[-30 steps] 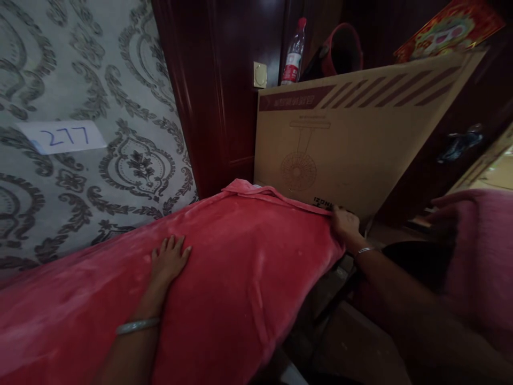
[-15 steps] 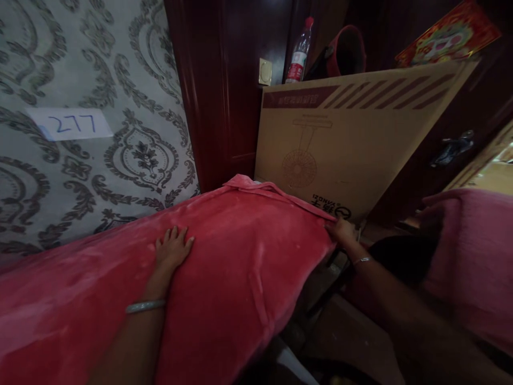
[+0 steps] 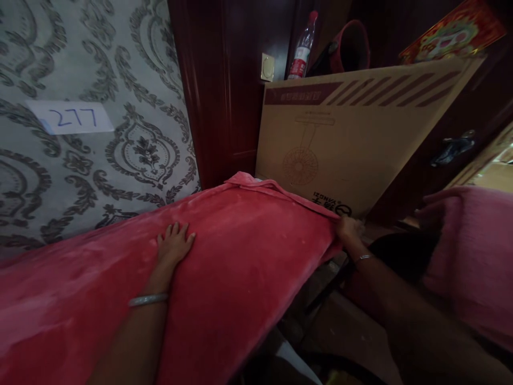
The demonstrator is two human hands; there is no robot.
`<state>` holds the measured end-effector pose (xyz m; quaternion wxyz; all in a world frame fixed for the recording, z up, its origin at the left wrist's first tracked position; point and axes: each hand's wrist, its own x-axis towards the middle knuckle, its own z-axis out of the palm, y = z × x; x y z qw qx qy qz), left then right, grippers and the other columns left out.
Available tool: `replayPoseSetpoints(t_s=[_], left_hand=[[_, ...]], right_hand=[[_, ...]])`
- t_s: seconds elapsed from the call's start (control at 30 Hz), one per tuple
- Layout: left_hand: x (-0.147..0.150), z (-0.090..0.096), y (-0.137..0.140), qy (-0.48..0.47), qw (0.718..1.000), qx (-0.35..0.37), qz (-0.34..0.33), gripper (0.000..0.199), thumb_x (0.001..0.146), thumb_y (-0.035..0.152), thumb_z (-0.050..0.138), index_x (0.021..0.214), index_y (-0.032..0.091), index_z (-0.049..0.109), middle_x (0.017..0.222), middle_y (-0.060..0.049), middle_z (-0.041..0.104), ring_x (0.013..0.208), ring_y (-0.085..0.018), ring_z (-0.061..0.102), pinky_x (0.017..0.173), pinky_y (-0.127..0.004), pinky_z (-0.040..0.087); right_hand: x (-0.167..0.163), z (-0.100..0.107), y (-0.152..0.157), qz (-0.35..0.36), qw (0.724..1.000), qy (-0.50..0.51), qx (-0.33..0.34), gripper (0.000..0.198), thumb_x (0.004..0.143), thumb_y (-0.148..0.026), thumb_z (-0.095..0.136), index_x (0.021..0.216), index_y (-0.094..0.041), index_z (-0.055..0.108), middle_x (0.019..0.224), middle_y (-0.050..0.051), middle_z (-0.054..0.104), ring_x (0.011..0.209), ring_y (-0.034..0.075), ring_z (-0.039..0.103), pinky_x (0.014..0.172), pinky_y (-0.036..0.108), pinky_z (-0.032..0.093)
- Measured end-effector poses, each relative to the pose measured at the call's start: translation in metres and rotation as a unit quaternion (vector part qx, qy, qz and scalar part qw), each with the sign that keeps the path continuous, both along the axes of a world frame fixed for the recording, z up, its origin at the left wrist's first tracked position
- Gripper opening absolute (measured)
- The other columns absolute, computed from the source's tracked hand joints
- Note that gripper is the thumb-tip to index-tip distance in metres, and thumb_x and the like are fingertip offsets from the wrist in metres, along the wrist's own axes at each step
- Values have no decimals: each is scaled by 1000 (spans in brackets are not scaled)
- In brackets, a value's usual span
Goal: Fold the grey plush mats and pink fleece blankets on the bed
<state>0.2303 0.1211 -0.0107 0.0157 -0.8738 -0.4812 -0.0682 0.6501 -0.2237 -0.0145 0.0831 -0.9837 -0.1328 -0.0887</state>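
A plush red blanket point(image 3: 240, 256) is spread over a long surface along the wall, its far edge folded back in a narrow strip. My left hand point(image 3: 174, 243) lies flat on top of it, fingers spread. At the far right corner my right hand point(image 3: 348, 230) is closed on the blanket's edge, which is drawn taut toward it. What the blanket covers is hidden, and the fingertips of my right hand are partly out of sight.
Behind the far end leans a large cardboard box point(image 3: 340, 139); a plastic bottle point(image 3: 302, 48) stands above its top edge. Pink fabric point(image 3: 473, 262) hangs at the right beside a dark object. Patterned wallpaper point(image 3: 144, 149) with a paper marked 277 point(image 3: 72, 116) runs along the left.
My right hand has pulled the blanket's corner slightly outward to the right. A crease in the blanket's near right part has smoothed out. My left hand stays in place.
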Motion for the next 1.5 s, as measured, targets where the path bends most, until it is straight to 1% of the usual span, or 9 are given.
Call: replayPoseSetpoints(t_s=[0.2, 0.3, 0.4, 0.57, 0.83, 0.97, 1.2, 1.33, 1.5], left_hand=[[0, 2, -2, 13, 1000, -10, 9, 61, 100, 45, 29, 153, 19, 44, 163, -15, 36, 151, -34, 30, 117, -59, 30], [0, 2, -3, 18, 1000, -10, 12, 61, 100, 44, 30, 153, 19, 43, 163, -15, 36, 151, -34, 29, 117, -59, 30], [-1, 2, -5, 17, 1000, -3, 11, 61, 100, 43, 31, 154, 18, 42, 163, -15, 35, 151, -34, 30, 117, -59, 30], [-3, 2, -11, 12, 1000, -1, 19, 62, 100, 46, 32, 157, 22, 38, 166, -12, 31, 152, -34, 28, 119, -59, 29], [-8, -5, -12, -4, 999, -30, -19, 59, 101, 49, 31, 156, 29, 39, 164, -4, 35, 154, -32, 22, 122, -65, 16], [-10, -8, -13, -23, 996, -47, -77, 58, 102, 46, 29, 155, 27, 40, 164, -7, 35, 154, -31, 24, 124, -62, 14], [-19, 4, -19, 2, 986, -135, -93, 66, 99, 55, 33, 159, 27, 30, 168, -8, 22, 156, -31, 15, 124, -63, 10], [-64, 17, -22, 8, 992, -121, -39, 65, 100, 53, 37, 159, 27, 32, 167, -8, 25, 156, -29, 19, 125, -57, 12], [-170, 31, -26, 19, 991, -83, 105, 64, 102, 45, 32, 157, 14, 35, 165, -19, 28, 154, -35, 23, 122, -64, 15]], right_hand=[[-25, 16, 2, 9, 993, -79, 83, 46, 91, -13, 38, 130, 1, 58, 130, 30, 56, 125, 39, 50, 100, 53, 44], [-58, 16, 35, 161, 977, -96, 98, 53, 92, -14, 38, 144, -5, 49, 146, 21, 49, 135, 30, 42, 113, 43, 36], [-102, 8, 87, 332, 937, -69, 88, 57, 93, -27, 52, 149, -15, 48, 153, 12, 47, 141, 24, 39, 117, 35, 34], [-152, -4, 152, 499, 866, 16, 31, 66, 100, -46, 44, 160, -25, 29, 167, 9, 22, 154, 29, 17, 122, 55, 22], [-141, -45, 163, 492, 870, -12, -22, 59, 103, -49, 32, 155, -25, 41, 163, 10, 33, 149, 32, 29, 119, 57, 26], [-139, -51, 164, 490, 871, -27, -19, 59, 102, -50, 32, 155, -25, 42, 161, 8, 36, 148, 33, 33, 117, 56, 29], [-134, -62, 166, 492, 868, -60, -24, 59, 100, -46, 31, 152, -24, 47, 158, 9, 41, 144, 32, 39, 115, 55, 32], [-131, -65, 167, 495, 866, -60, -26, 61, 98, -49, 30, 152, -24, 47, 158, 9, 42, 144, 32, 39, 114, 54, 34], [-130, -68, 168, 498, 865, -57, -28, 66, 96, -49, 29, 152, -21, 47, 159, 9, 41, 145, 34, 37, 114, 56, 33]])
